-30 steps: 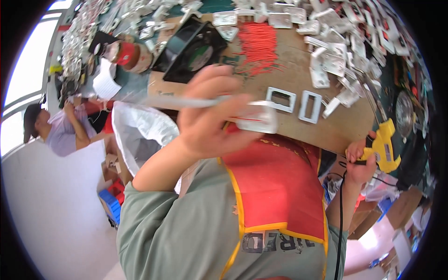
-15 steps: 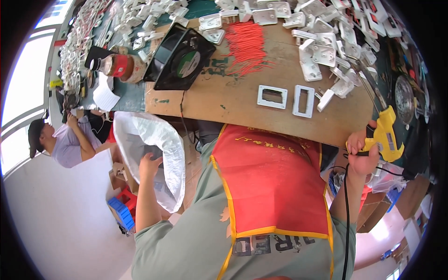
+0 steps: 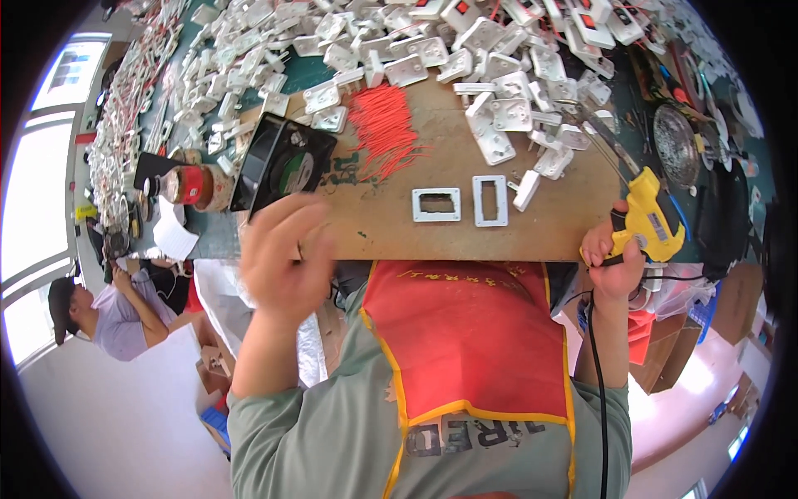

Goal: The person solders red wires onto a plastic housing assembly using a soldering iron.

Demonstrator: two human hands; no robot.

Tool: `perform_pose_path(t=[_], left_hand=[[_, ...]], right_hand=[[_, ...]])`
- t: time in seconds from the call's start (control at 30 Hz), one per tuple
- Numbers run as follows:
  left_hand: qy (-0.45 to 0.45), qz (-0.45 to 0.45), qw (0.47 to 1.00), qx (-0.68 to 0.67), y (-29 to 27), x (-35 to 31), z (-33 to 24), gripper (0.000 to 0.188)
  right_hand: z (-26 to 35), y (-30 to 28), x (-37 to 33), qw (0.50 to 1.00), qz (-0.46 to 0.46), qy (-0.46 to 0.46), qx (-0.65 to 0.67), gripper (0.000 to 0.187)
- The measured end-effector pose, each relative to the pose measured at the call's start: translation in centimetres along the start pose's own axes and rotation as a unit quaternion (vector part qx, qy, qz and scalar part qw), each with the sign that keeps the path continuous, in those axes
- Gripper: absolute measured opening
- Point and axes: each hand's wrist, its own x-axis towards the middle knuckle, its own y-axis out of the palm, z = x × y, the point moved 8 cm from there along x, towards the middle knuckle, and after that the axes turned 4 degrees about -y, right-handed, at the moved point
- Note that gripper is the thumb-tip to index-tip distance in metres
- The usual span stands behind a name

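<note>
My right hand [image 3: 613, 259] is wrapped round the handle of a yellow soldering gun [image 3: 652, 218], near the right end of the brown board. The gun's long metal tip points up toward the white parts, and a black cable hangs below. My left hand [image 3: 287, 254], blurred by motion, is raised at the board's front left edge, just in front of a black fan [image 3: 259, 162]. Its fingers look curved and apart, with nothing visible in them. Two white rectangular frames [image 3: 479, 201] lie flat on the board, left of the gun. Behind them lies a bundle of red wires [image 3: 384, 129].
White plastic housings [image 3: 499, 141] pile up across the back and right of the bench. A jar [image 3: 193, 185] stands left of the fan. Below my left hand hangs a white sack [image 3: 218, 287]. A round metal dish [image 3: 675, 145] sits far right. Another person [image 3: 125, 312] sits at left.
My left hand has risen out of the white sack's mouth to the board's front edge. My right hand still grips the soldering gun. The view has shifted, showing more of the bench's back.
</note>
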Motion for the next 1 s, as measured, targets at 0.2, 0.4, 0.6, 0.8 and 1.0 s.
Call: perform_pose_path(t=[0.2,0.4,0.6,0.8,1.0], left_hand=[[-0.113,0.080,0.986,-0.095,13.0,5.9,-1.0,0.021],[-0.078,0.116,0.990,0.031,17.1,8.1,-0.1,0.025],[-0.235,0.103,0.959,-0.118,13.9,6.4,1.5,0.017],[-0.285,0.235,0.910,-0.186,13.9,1.1,0.9,0.017],[-0.209,0.246,0.940,-0.106,14.2,0.1,-0.2,0.016]], right_hand=[[0.2,0.6,0.0,1.000,-0.014,0.011,-0.005,0.062],[0.3,0.5,0.3,0.999,-0.021,0.011,0.028,0.061],[0.4,0.5,0.1,0.999,-0.035,0.011,-0.002,0.064],[0.2,0.8,0.2,1.000,-0.014,0.013,-0.006,0.064],[0.3,1.0,0.3,1.000,-0.017,0.019,-0.015,0.064]])
